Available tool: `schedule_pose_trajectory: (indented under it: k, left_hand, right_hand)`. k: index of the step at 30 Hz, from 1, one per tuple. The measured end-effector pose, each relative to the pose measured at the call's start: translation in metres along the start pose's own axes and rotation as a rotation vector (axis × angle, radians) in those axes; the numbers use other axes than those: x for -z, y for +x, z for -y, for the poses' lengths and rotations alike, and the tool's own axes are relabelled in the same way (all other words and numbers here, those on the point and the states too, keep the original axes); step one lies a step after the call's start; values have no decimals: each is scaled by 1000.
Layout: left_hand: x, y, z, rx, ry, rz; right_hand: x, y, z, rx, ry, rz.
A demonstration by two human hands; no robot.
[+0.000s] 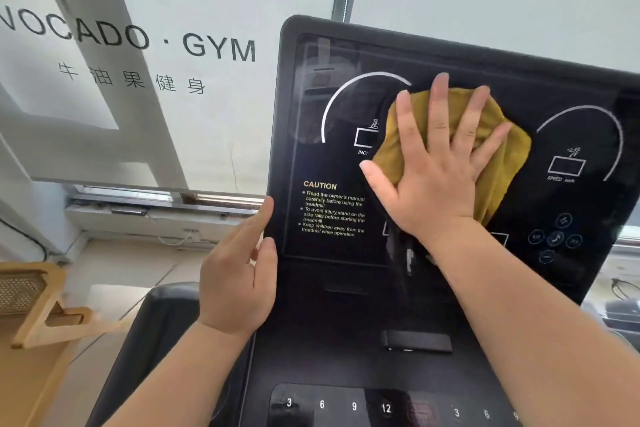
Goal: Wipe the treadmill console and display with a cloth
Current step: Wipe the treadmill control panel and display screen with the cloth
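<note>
Right hand (440, 170) lies flat with fingers spread, pressing a yellow cloth (502, 156) against the middle of the dark display (519, 87), between the incline dial and the speed dial. Left hand (239, 274) is loosely open, its fingertips resting on the left edge of the screen, seemingly to steady it, and it holds nothing. Wiping of the display looks to be under way. Next, the cloth likely needs sweeping across the side areas, then down to the lower console (346, 406) with its numbered buttons.

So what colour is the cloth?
Mustard yellow. The cloth shows in the head view, pressed flat under the right hand.
</note>
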State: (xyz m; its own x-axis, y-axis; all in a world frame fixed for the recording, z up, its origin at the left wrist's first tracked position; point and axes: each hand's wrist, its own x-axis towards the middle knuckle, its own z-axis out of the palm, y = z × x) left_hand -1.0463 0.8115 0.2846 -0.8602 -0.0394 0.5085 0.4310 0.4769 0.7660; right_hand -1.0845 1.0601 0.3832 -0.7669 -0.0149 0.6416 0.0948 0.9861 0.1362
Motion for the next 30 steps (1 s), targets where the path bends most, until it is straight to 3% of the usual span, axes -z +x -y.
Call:
schedule_pose_trajectory:
  k: [6, 12, 16, 20, 25, 30]
  left_hand:
    - [5, -2, -7, 16, 46, 40]
    - [3, -3, -7, 39, -15, 26]
    - [1, -3, -4, 32, -32, 29]
    - [1, -2, -6, 13, -31, 25]
    - [2, -3, -6, 18, -23, 38]
    - [5, -4, -10, 42, -13, 71]
  right_hand:
    - [22, 57, 43, -49, 28, 10]
    - [9, 23, 68, 271, 39, 11]
    - [-12, -32, 45, 474, -12, 25]
    - [-12, -38, 4, 240, -49, 0]
    - [14, 31, 4, 17, 8, 15]
    - [29, 78, 56, 39, 44, 22]
